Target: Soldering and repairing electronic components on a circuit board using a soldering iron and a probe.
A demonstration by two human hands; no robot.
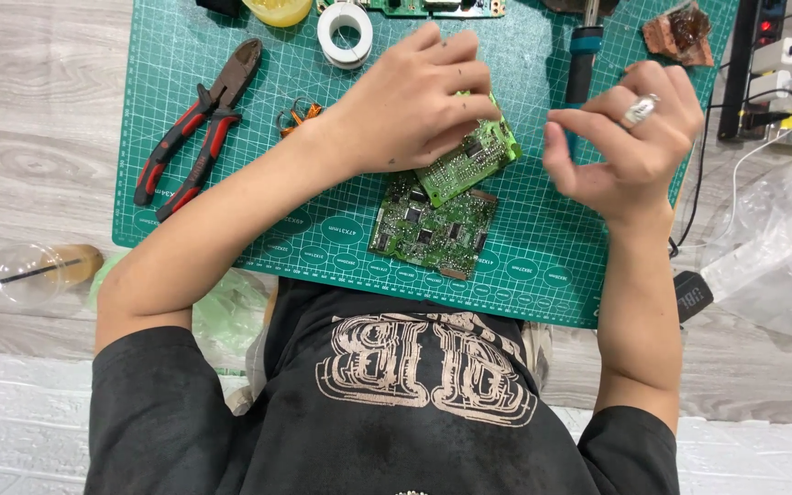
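Now left hand (414,105) grips small circuit board (469,163); right hand (630,137) near.

Bright, even light falls from overhead on the green gridded cutting mat (524,275), leaving only short, soft shadows beneath the hands and boards resting on it. Right of the mat, crumpled clear plastic wrap (781,247) shows pale glare. Focus is sharp throughout, without visible blur.
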